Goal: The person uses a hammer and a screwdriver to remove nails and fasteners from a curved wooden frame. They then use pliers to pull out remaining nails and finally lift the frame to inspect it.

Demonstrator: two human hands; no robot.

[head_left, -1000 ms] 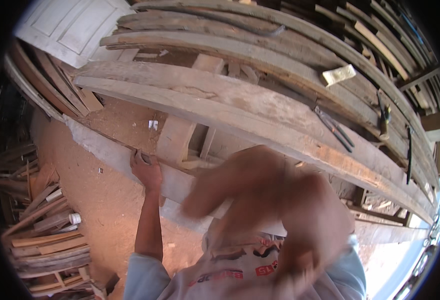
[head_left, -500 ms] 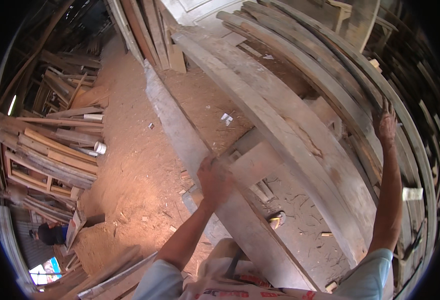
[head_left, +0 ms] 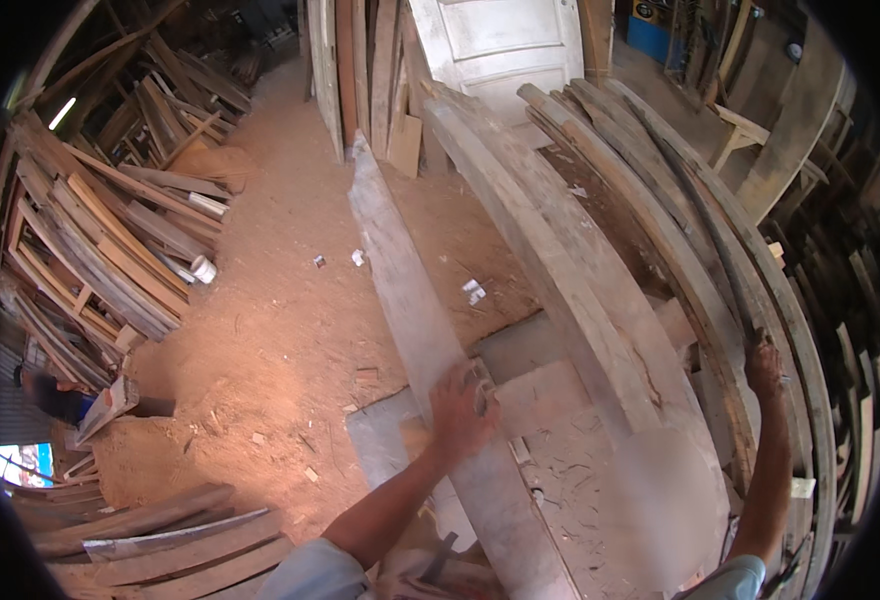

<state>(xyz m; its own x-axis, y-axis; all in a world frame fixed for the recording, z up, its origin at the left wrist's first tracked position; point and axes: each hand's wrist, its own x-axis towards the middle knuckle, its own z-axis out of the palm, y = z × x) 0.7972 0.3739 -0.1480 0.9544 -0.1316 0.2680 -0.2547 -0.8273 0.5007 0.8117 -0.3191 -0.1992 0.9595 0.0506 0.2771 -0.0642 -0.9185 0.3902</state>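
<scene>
1 long grey plank (head_left: 410,300) runs from under the left hand (head_left: 463,412) away across the sawdust floor (head_left: 260,330). That hand lies on its near part, fingers curled over the edge. The right hand (head_left: 763,362) grips the rim of 1 curved board (head_left: 720,290) in the stack beside it.

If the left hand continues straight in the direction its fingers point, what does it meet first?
The left hand already rests on the long grey plank, fingers pointing up along it. Going on, it would likely just slide along that plank's face; beyond its far end stand leaning boards, though depth is unclear.
</scene>
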